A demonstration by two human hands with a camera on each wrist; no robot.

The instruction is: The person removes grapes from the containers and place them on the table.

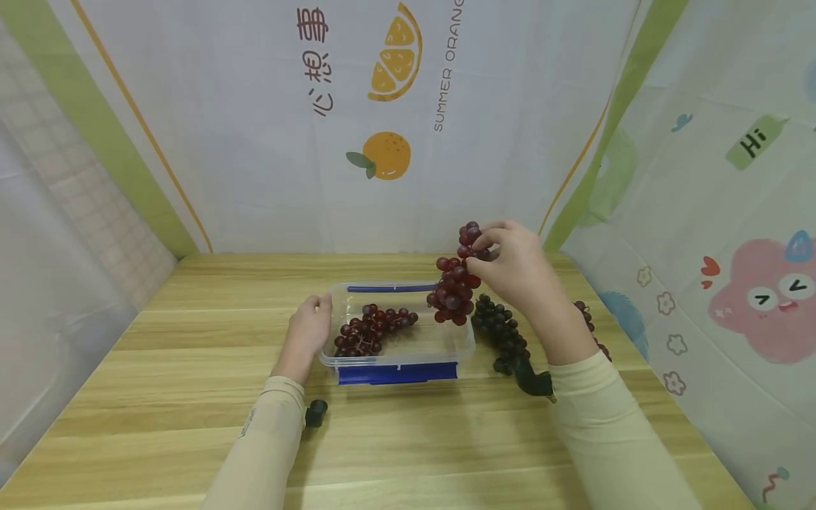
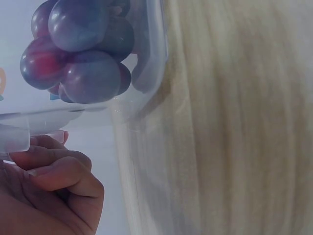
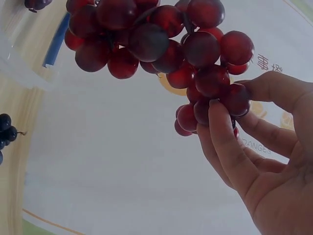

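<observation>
A clear plastic food box (image 1: 440,343) with blue clip flaps stands on the wooden table. My left hand (image 1: 312,322) grips its left edge, the curled fingers close to the rim in the left wrist view. Inside, toward the left, lies a bunch of red grapes (image 1: 370,329). My right hand (image 1: 510,262) pinches a second bunch of red grapes (image 1: 454,287) between thumb and fingers near its upper end. This bunch hangs over the right side of the box, in front of the palm in the right wrist view (image 3: 200,49).
A bunch of black grapes (image 1: 500,329) lies right of the box. More red grapes (image 1: 593,329) show partly behind my right forearm. Dark pieces sit beside the left sleeve (image 1: 255,425) and the right sleeve (image 1: 612,425). A printed cloth (image 1: 268,184) rises behind the table.
</observation>
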